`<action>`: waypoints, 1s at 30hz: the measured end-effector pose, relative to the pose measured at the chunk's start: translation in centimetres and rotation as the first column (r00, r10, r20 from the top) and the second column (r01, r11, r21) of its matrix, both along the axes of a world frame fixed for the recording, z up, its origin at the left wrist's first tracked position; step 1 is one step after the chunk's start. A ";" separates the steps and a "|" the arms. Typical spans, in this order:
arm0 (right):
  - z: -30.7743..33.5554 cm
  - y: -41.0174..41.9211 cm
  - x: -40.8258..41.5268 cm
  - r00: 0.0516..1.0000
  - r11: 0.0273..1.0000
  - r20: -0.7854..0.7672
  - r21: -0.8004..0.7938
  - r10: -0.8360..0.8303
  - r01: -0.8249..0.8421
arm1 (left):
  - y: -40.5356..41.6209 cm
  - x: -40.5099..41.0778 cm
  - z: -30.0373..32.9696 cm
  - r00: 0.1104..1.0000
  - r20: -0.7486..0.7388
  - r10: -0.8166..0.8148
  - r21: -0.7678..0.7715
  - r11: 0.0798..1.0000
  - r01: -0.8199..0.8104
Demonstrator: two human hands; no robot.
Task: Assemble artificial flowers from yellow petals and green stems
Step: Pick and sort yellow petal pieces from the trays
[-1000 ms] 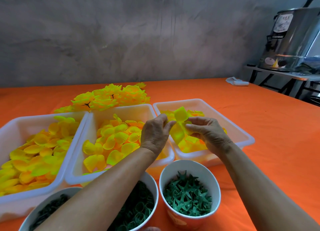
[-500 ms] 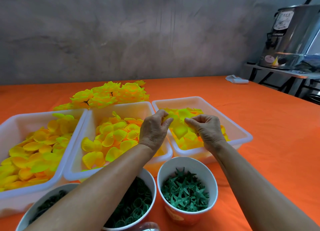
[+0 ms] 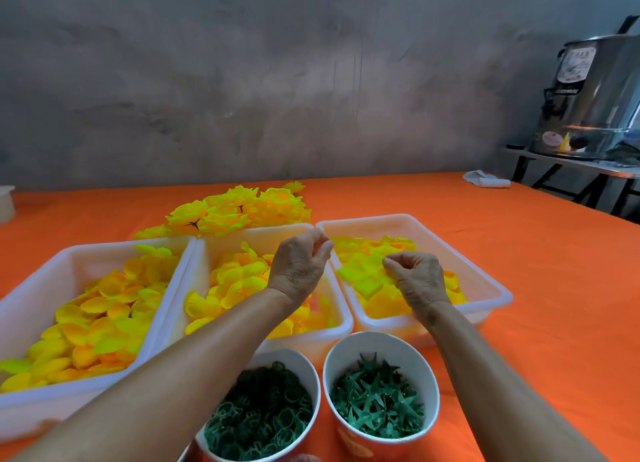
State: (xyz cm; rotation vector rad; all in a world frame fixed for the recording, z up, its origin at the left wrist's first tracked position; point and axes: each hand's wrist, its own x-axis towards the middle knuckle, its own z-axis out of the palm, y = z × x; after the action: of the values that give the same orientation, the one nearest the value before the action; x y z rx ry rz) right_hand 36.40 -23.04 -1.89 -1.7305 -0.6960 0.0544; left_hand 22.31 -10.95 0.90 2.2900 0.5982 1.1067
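Three trays sit side by side before you: left tray (image 3: 41,281), middle tray (image 3: 277,231), right tray (image 3: 485,281), each holding loose petals (image 3: 104,309). Behind the middle one lies a heap of finished flowers (image 3: 239,208). Nearest you, two cups stand side by side: ring cup (image 3: 304,368) left, star-piece cup (image 3: 381,344) right.

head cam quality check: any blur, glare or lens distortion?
Head view: both hands, left hand and right hand, slightly motion-blurred; petals so saturated that detail is lost; wide-angle bending tilts the steel urn; soft, even light, faint shadows.
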 end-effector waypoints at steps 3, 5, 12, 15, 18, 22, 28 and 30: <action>0.1 0.1 -0.1 0.995 0.995 0.086 -0.086 -0.052 0.059 | 0.1 -1.3 -0.1 1.000 -0.016 0.027 0.005 1.000 -0.027; 0.1 0.2 -0.1 0.986 0.986 0.124 -0.117 -0.108 0.122 | 0.0 -2.3 -0.3 0.999 -0.020 0.047 0.014 0.999 -0.047; 0.3 0.4 -0.1 0.966 0.928 0.216 -0.310 -0.143 0.207 | -0.2 -5.9 -0.6 0.987 -0.098 0.125 -0.009 0.992 -0.126; 0.4 0.3 -0.5 0.954 0.940 0.272 -0.275 -0.127 0.203 | -0.3 -7.5 -0.8 0.984 -0.124 0.125 -0.032 0.991 -0.130; 0.4 -0.1 -0.8 0.941 0.958 0.325 -0.228 -0.094 0.175 | -0.7 -9.1 -0.7 0.983 -0.133 0.129 -0.043 0.990 -0.136; 0.4 -0.5 -1.4 0.934 0.974 0.357 -0.209 -0.005 0.085 | -1.2 -11.7 -0.3 0.983 -0.128 0.128 -0.064 0.988 -0.137; 1.4 -0.9 -3.2 0.951 0.973 0.221 -0.138 0.214 -0.187 | -2.2 -15.7 -0.5 0.985 -0.108 0.137 -0.093 0.985 -0.147; 1.7 -1.0 -4.0 0.940 0.964 0.230 -0.149 0.251 -0.221 | -2.6 -16.7 -0.3 0.986 -0.090 0.143 -0.098 0.984 -0.152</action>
State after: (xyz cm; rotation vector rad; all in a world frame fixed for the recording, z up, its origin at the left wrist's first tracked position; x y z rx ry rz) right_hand 32.36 -24.00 -0.19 -1.7783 -1.1040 0.0484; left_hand 5.62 -13.59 0.59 2.2389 0.8505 1.0254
